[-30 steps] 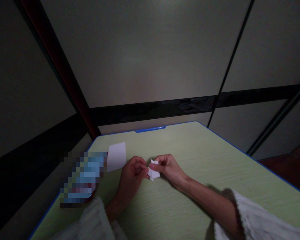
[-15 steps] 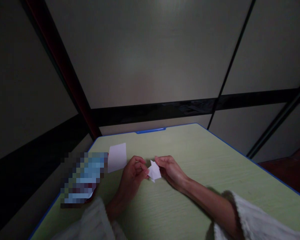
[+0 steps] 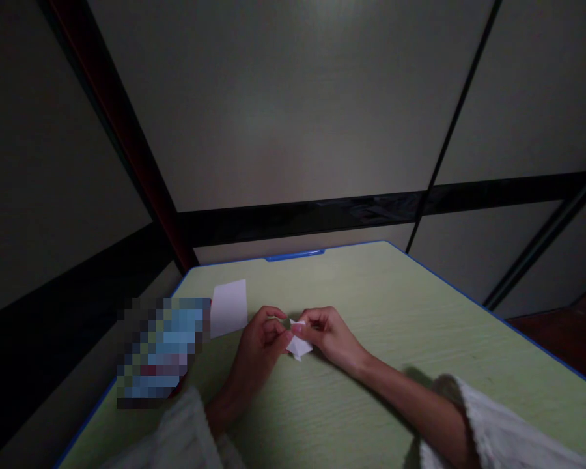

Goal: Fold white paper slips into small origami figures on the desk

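Observation:
A small piece of folded white paper, with pointed corners, is held between my two hands over the middle of the table. My left hand pinches its left side between thumb and fingertips. From the right, my right hand grips the upper part, its thumb lying across the paper. Both thumbs are close together, and the fingers behind the paper are partly hidden.
On the light table, a flat white sheet of paper lies left of my hands. Beside it is a phone-like object with a blurred-out screen. A blue strip sits at the far edge, before pale cabinet panels.
My right thumb has moved left and down across the folded paper, nearer my left thumb. The paper has shifted slightly and shows less of its top. My left hand has barely moved.

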Action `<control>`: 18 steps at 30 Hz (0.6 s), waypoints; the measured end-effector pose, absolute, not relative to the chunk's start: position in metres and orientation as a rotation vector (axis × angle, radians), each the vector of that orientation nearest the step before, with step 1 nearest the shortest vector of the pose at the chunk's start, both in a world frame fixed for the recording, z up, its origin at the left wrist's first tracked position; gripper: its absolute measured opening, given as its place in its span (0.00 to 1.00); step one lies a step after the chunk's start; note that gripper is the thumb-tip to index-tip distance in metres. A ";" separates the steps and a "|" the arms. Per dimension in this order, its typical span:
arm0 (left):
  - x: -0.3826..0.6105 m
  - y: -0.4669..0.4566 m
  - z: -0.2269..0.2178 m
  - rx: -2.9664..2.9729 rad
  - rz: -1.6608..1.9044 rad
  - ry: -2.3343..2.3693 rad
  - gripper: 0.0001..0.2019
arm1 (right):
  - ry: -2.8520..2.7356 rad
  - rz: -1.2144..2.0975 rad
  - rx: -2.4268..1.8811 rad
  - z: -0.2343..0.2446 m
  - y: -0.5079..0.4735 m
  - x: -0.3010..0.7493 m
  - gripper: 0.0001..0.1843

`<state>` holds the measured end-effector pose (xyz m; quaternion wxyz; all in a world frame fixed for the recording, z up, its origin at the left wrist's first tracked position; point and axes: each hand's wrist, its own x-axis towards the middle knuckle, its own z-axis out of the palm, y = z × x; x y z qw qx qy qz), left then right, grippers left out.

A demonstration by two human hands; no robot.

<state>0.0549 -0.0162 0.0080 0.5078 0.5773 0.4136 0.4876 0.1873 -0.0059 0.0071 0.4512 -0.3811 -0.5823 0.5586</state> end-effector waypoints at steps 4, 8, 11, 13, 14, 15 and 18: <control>0.054 -0.018 0.009 1.469 1.173 0.983 0.08 | -1.520 1.286 -0.940 0.006 -0.007 0.187 0.16; 0.055 -0.019 0.014 1.479 1.168 0.967 0.11 | -1.453 1.301 -0.940 0.005 -0.008 0.186 0.16; 0.056 -0.020 0.016 1.457 1.165 0.957 0.12 | -1.379 1.326 -0.927 0.006 -0.007 0.186 0.17; 0.057 -0.020 0.017 1.452 1.196 0.990 0.12 | -1.362 1.329 -0.918 0.008 -0.007 0.186 0.17; 0.057 -0.020 0.017 1.449 1.219 1.013 0.12 | -1.360 1.327 -0.916 0.009 -0.007 0.186 0.17; 0.057 -0.019 0.018 1.441 1.244 1.036 0.11 | -1.360 1.325 -0.917 0.010 -0.007 0.186 0.17; 0.056 -0.017 0.018 1.396 1.325 1.075 0.12 | -1.347 1.307 -0.930 0.013 -0.008 0.184 0.13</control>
